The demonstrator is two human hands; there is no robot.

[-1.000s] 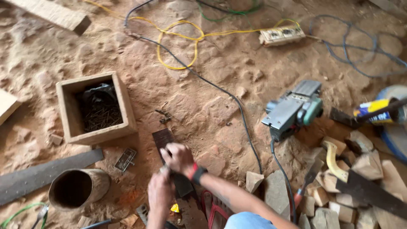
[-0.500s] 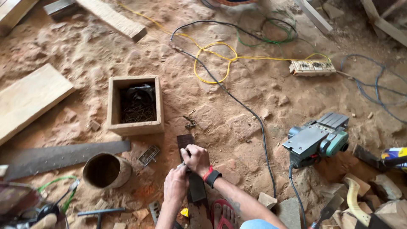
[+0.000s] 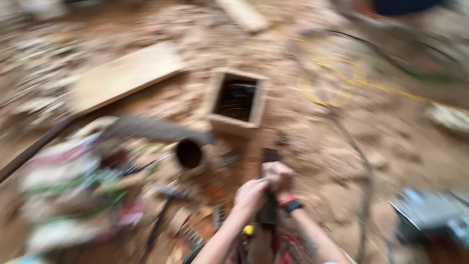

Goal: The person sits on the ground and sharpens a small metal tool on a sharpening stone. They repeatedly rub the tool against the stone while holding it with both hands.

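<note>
Sawdust covers the reddish-brown floor (image 3: 342, 161) across the whole blurred head view; both hands meet low in the middle of the frame, over a dark, flat, narrow rectangular piece (image 3: 269, 157) that looks like metal or dark wood; its upper end shows above the knuckles and a darker stretch of it runs down below the hands, lying lengthwise away from the person; the blur hides its surface detail. The left hand (image 3: 250, 194) is curled with its fingers closed against the piece's left side; the right hand (image 3: 278, 175) is a closed fist on top of it, with a black and red band (image 3: 291, 203) on the wrist; both seem to grip the piece, though the exact hold is too smeared to tell.

Just beyond the hands stands an open square wooden box (image 3: 237, 100) with dark contents inside; to the left of the hands lies a round tube with a dark open mouth (image 3: 189, 153), touching a long grey bar (image 3: 151, 129); a pale flat wooden board (image 3: 124, 76) rests farther left; a yellow cable loop (image 3: 332, 83) lies to the right of the box; a grey-green power tool (image 3: 432, 215) sits at the lower right edge, well apart from the hands.
</note>
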